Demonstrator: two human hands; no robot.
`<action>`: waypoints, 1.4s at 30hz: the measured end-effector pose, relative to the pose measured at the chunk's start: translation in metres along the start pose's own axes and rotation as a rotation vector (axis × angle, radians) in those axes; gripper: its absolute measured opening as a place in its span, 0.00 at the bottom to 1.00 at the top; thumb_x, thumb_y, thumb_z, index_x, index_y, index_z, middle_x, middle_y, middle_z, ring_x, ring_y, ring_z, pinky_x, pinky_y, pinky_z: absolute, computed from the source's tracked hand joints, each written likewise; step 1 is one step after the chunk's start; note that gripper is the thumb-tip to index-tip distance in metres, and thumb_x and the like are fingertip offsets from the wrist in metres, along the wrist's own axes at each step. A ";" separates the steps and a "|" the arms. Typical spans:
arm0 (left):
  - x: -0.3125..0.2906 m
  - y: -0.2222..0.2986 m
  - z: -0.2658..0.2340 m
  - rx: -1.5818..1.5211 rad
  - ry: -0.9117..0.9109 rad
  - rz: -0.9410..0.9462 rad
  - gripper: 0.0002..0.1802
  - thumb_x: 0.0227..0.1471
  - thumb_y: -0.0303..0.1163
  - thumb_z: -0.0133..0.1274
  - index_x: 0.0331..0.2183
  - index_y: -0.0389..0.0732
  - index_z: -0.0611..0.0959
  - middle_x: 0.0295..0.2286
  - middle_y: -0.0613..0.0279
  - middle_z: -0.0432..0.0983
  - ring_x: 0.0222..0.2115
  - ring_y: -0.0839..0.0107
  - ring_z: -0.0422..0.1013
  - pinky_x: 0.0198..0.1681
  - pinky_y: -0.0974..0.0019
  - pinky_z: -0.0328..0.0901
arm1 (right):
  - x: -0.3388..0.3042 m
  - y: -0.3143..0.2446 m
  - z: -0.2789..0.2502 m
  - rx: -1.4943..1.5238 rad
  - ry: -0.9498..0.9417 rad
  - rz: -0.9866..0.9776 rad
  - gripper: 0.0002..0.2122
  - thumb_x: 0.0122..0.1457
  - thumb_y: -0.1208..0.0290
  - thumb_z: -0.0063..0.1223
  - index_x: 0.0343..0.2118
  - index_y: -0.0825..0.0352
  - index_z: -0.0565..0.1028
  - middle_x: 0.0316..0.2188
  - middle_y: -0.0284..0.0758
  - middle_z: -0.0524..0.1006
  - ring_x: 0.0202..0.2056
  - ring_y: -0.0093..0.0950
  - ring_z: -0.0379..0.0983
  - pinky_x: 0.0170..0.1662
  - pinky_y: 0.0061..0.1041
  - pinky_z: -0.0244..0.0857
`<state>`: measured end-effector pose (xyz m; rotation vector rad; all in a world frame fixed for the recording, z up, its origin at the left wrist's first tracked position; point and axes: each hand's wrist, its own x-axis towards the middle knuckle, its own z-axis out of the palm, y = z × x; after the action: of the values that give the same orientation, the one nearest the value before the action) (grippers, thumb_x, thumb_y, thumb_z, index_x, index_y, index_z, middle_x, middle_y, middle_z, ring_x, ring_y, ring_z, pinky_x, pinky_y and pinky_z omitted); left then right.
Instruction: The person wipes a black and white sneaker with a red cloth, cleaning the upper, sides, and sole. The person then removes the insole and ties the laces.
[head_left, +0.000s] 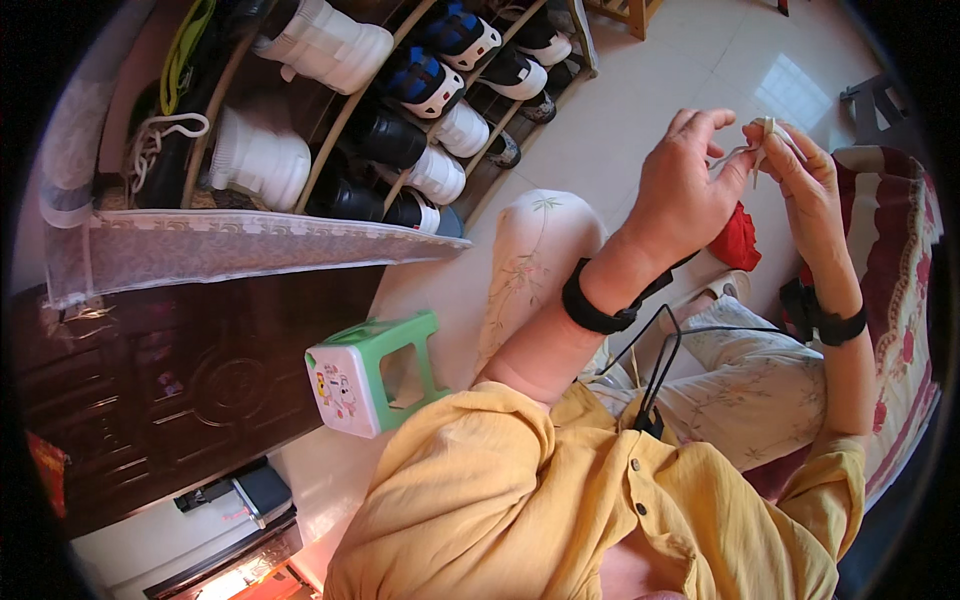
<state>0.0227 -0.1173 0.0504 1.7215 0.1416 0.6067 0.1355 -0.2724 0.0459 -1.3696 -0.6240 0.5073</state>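
Observation:
Both my hands are raised close together at the upper right. Between them runs a thin white cord (735, 158), bunched at the fingertips of my right hand (805, 180). The thumb and fingers of that hand are closed on it. My left hand (682, 185) pinches the cord between thumb and forefinger, its other fingers bent and lifted. Whether the cord is knotted cannot be made out. Just below the hands, a red cloth-like thing (737, 240) shows partly behind my left hand. Black straps circle both my wrists.
A rack with several shoes (335, 45) fills the upper left, edged by a grey cover (250, 235). A green and white stool (342, 390) stands left of my legs. At the right lies a maroon, flower-patterned cover (885, 330). Another dark stool (870, 105) is beyond it.

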 end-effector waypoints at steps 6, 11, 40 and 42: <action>0.008 -0.011 -0.006 -0.010 -0.124 -0.072 0.16 0.56 0.28 0.59 0.45 0.32 0.81 0.39 0.57 0.80 0.35 0.75 0.76 0.37 0.69 0.72 | 0.001 -0.002 -0.001 -0.011 -0.038 0.034 0.14 0.67 0.62 0.55 0.48 0.65 0.82 0.41 0.31 0.83 0.40 0.19 0.75 0.48 0.24 0.69; 0.003 -0.035 0.009 -0.208 -0.293 -0.182 0.12 0.54 0.31 0.57 0.39 0.35 0.82 0.33 0.53 0.81 0.31 0.64 0.78 0.36 0.62 0.72 | 0.000 -0.005 -0.002 0.006 -0.022 0.069 0.14 0.67 0.62 0.55 0.47 0.67 0.82 0.40 0.32 0.83 0.37 0.19 0.75 0.46 0.22 0.69; 0.024 -0.068 -0.014 -0.599 0.055 -0.430 0.09 0.66 0.35 0.52 0.37 0.41 0.82 0.28 0.68 0.78 0.27 0.82 0.72 0.30 0.77 0.67 | 0.010 0.002 -0.101 -0.165 0.317 -0.210 0.17 0.72 0.63 0.45 0.59 0.63 0.72 0.53 0.34 0.77 0.48 0.22 0.74 0.51 0.23 0.70; 0.026 -0.066 -0.022 -0.606 0.067 -0.386 0.09 0.67 0.33 0.49 0.37 0.41 0.82 0.27 0.66 0.78 0.26 0.79 0.73 0.30 0.75 0.68 | 0.019 -0.015 -0.095 0.183 0.153 -0.167 0.15 0.72 0.67 0.45 0.58 0.63 0.74 0.51 0.35 0.77 0.44 0.22 0.76 0.51 0.24 0.71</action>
<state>0.0502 -0.0706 -0.0007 1.0499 0.2964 0.3670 0.2127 -0.3316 0.0548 -1.1598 -0.5477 0.3143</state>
